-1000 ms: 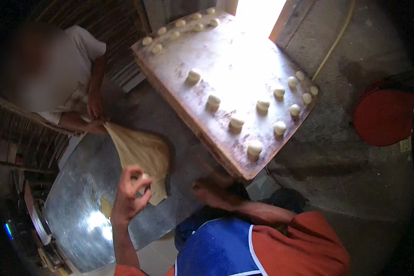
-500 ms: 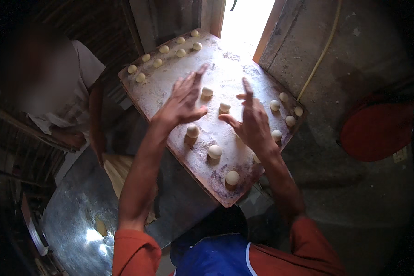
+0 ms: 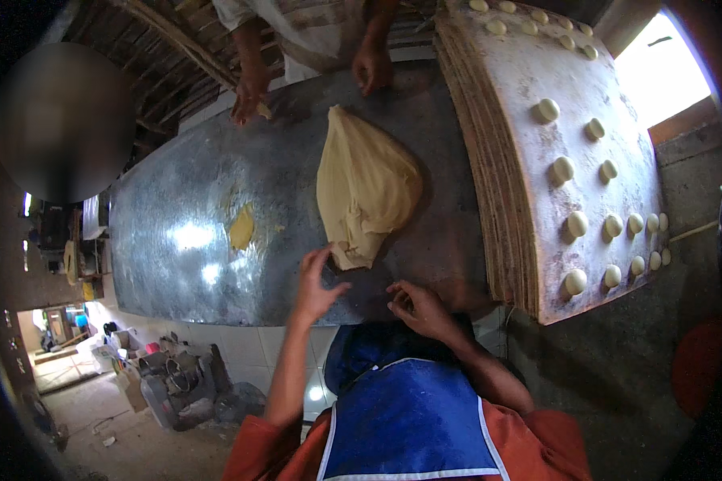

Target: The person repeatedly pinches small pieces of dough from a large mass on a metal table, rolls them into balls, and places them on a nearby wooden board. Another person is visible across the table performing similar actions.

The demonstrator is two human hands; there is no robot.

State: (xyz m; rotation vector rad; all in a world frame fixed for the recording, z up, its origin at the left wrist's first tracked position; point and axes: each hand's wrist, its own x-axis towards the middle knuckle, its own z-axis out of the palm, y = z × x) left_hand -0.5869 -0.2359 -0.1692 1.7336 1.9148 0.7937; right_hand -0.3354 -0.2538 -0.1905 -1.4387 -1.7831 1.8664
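Observation:
A large pale lump of dough [image 3: 367, 180] lies on the dark metal tabletop [image 3: 289, 297], broad in the middle and narrowing toward the far end. My left hand [image 3: 317, 290] is at the dough's near end, thumb and fingers apart, its fingertips beside the folded lower edge; whether they touch it I cannot tell. To its right, my right hand [image 3: 425, 313] hovers over the table's near edge, apart from the dough. Its fingers are loosely curled with a gap between them, and nothing shows in them.
On the right stands a tall stack of boards [image 3: 505, 192], with several round dough balls [image 3: 577, 224] on its top board. Across the table a person's hands [image 3: 373, 68] hang near the far edge. A thin yellowish scrap [image 3: 242, 228] lies left of the dough.
My view has swung left from the board to the metal table. Both hands have left the space over the dough balls and are now near the large dough.

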